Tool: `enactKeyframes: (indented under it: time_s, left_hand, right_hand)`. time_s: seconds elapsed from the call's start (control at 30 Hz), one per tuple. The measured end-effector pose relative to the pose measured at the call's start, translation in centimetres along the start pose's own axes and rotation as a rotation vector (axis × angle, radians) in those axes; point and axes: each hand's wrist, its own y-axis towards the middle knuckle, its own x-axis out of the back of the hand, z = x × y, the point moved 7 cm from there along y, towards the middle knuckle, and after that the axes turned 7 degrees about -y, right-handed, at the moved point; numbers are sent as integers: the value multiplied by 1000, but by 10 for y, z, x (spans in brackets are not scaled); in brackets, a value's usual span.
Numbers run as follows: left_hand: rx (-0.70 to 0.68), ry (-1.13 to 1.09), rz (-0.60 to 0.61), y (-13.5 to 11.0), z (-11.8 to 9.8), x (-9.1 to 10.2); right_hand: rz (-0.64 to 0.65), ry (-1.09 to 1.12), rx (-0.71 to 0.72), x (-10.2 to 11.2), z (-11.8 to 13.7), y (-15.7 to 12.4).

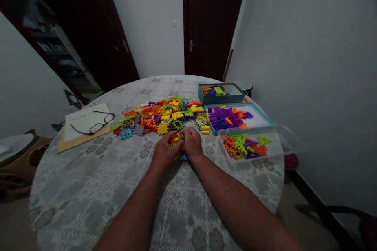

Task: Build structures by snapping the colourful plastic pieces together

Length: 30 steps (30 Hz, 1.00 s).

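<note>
While the left hand (165, 150) and right hand (193, 145) hold a multicolored cluster of plastic pieces (178, 139) in curled fingers over the patterned worktop (118, 188), a loose heap (161, 119) spreads just beyond, beside a tray (259, 119) of purple and orange parts (218, 119).

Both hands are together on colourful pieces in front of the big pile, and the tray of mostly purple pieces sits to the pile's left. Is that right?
Not quite: the head view shows the tray of mostly purple pieces to the right of the pile, not the left. The left hand and right hand are together on colourful pieces in front of it.
</note>
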Motion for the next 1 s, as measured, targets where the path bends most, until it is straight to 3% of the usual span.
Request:
enactKeyframes:
  time_s: [0.2, 0.37, 0.67, 0.83, 1.0]
  left_hand:
    - [12, 12, -1, -4, -13, -1]
    - [87, -45, -50, -7, -7, 0]
    - [295, -388, -136, -17, 22, -13]
    - [433, -700, -102, -21, 27, -28]
    - [424, -838, -16, -24, 20, -38]
  right_hand:
    - [-5, 56, -21, 3, -2, 2]
    - [12, 43, -9, 3, -2, 2]
    - [-9, 67, 7, 10, 0, 7]
    - [-25, 76, 27, 14, -1, 6]
    - [-56, -11, 147, 20, 9, 2]
